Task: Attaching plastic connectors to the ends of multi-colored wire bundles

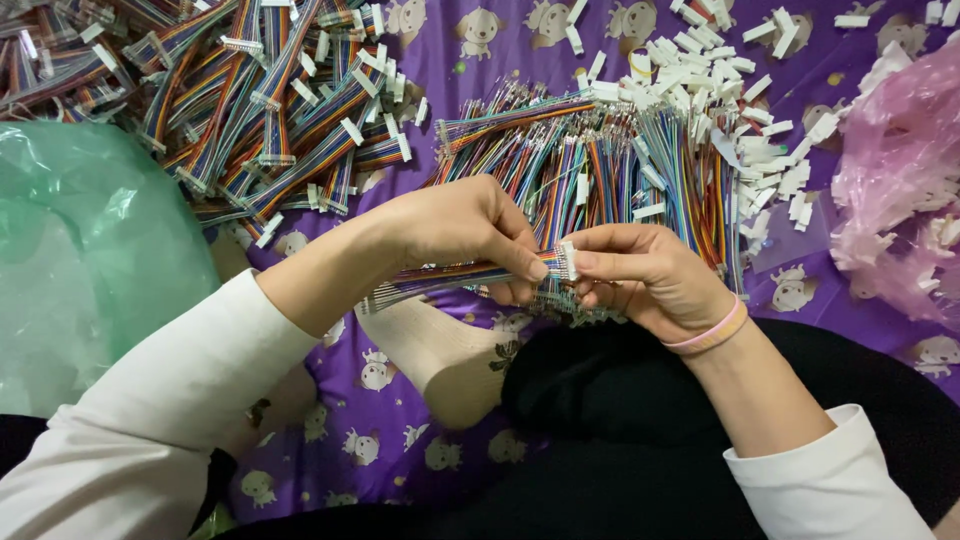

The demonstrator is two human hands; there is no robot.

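Fingers of left hand [470, 225] and right hand [645, 275] on white connector [567, 260] of ribbon cable [450, 277].

Smooth plastic-sheathed rainbow ribbon cable [450, 275] pinched in my left hand [465, 225], matt white plastic connector [567, 260] against my right hand [645, 275], soft printed purple cloth [480, 90], glossy crinkled green plastic bag [90, 250], filmy pink plastic bag [900, 170].

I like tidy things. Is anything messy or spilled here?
Yes. White connectors lie scattered loose over the purple cloth, some on the wire pile. The left hand and right hand hold one ribbon cable neatly.
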